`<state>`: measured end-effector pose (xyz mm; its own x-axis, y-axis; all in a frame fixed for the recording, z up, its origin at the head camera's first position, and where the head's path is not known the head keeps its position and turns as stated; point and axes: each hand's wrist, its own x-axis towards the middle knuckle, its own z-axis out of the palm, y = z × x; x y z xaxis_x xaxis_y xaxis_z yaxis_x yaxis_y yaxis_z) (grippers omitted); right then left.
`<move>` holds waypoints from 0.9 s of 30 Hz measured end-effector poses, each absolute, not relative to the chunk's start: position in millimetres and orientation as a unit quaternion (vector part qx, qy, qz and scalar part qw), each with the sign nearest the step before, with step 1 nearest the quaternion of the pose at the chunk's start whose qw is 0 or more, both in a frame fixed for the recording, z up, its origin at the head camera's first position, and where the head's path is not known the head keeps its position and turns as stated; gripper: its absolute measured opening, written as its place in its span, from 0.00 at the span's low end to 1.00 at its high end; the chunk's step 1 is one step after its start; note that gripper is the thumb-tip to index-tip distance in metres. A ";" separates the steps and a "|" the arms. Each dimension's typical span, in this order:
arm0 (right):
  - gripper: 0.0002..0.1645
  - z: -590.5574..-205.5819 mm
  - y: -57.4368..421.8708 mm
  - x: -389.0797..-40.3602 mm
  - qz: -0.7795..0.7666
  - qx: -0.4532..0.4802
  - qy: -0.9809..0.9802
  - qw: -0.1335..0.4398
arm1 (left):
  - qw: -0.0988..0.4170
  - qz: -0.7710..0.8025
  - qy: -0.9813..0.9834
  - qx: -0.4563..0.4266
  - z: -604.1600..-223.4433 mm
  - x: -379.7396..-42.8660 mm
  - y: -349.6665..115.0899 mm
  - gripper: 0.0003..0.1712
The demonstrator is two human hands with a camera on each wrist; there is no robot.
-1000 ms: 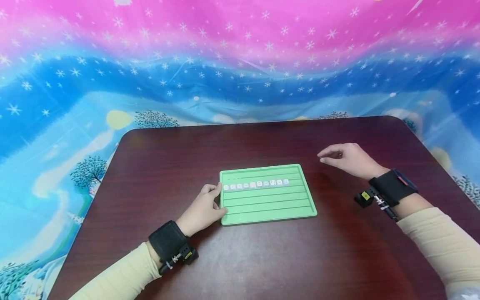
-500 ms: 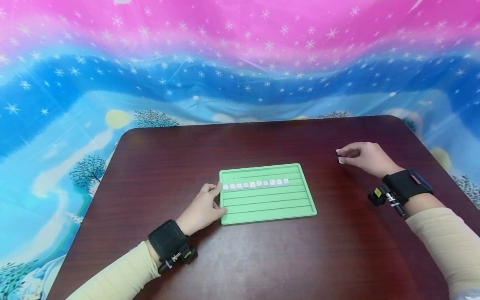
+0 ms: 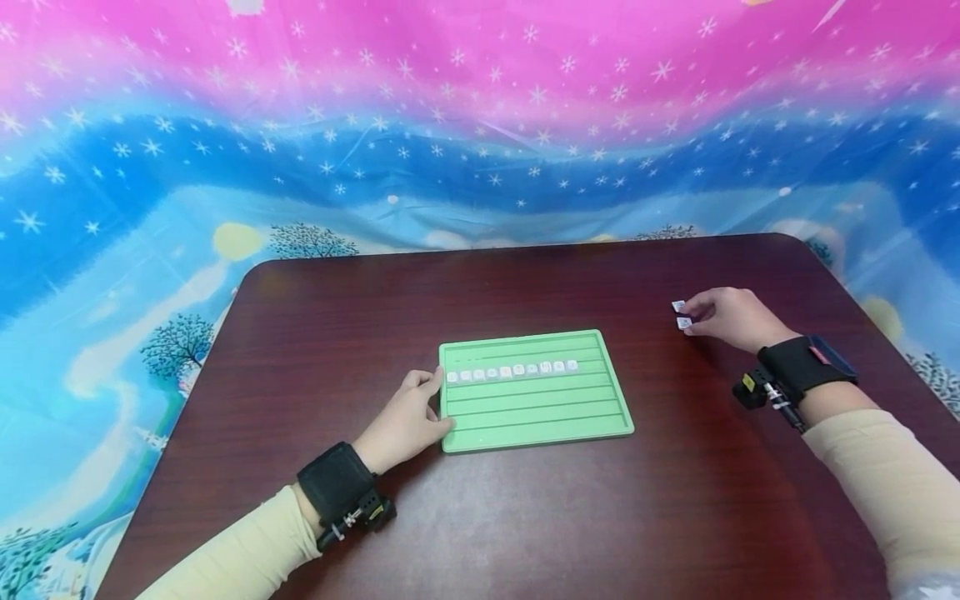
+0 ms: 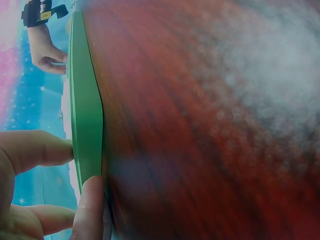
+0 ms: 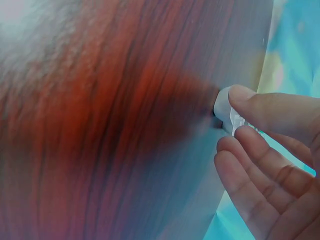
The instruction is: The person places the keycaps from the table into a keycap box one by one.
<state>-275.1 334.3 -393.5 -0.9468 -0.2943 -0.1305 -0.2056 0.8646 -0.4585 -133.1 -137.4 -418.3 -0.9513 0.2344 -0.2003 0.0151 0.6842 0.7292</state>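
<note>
A green board (image 3: 532,421) with raised ridges lies on the table. Across its upper part runs a row of several small white tiles (image 3: 518,369), their markings too small to read. My left hand (image 3: 401,421) grips the board's left edge, with thumb and fingers against it in the left wrist view. To the right of the board, my right hand (image 3: 731,317) has thumb and index finger at two loose white tiles, a farther tile (image 3: 678,306) and a nearer tile (image 3: 684,322). In the right wrist view the thumb presses one white tile (image 5: 223,104), with the fingertips close below.
The dark red wooden table (image 3: 525,517) has rounded far corners. Behind it hangs a pink and blue curtain (image 3: 480,125) printed with snowflakes and trees. Each wrist wears a black band with a small camera.
My right hand has moved right, away from the board's side, to the two loose tiles, which now show more fully at its fingertips. The left hand and board have stayed put.
</note>
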 end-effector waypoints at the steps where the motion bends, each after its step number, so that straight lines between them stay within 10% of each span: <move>1: 0.20 -394.2 333.3 -276.3 -0.225 -0.131 0.961 0.099 | 0.140 0.392 0.907 0.069 -418.0 -132.9 -137.5 0.46; 27: 0.13 -397.1 327.4 -281.2 -0.218 -0.129 0.961 0.115 | 0.145 0.383 0.910 0.061 -418.5 -133.4 -135.4 0.46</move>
<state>-281.2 327.4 -397.1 -0.9402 -0.2983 -0.1646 -0.1981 0.8717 -0.4481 -133.4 -135.4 -418.5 -0.9502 0.2232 -0.2177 0.0005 0.6994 0.7147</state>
